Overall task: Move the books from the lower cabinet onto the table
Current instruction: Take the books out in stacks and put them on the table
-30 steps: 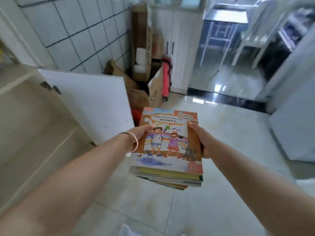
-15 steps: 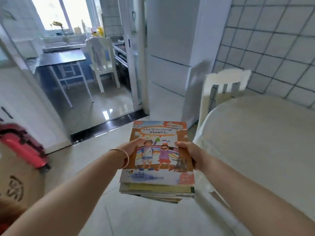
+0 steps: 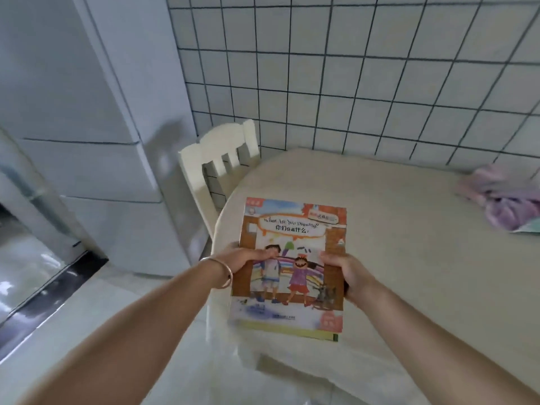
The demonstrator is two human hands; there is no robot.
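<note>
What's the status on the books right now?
Left hand and right hand grip the stack of books by its sides, over the table edge. Purple cloth far right, clear of it.

- There is one view only, from a wide-angle camera worn on the person's head; no second view shares the scene.
- It looks forward and steeply down along both forearms, which enter from 7 and 5 o'clock.
- The hands, left hand (image 3: pixel 247 258) and right hand (image 3: pixel 347 273), sit close, just below frame centre.
- The desk (image 3: pixel 423 258) fills the right half, from centre out to 3 o'clock; a chair (image 3: pixel 217 159) stands at its far left edge.
- The tiled wall (image 3: pixel 350 77) spans 12 to 2 o'clock; straight lines bow toward the frame edges.
</note>
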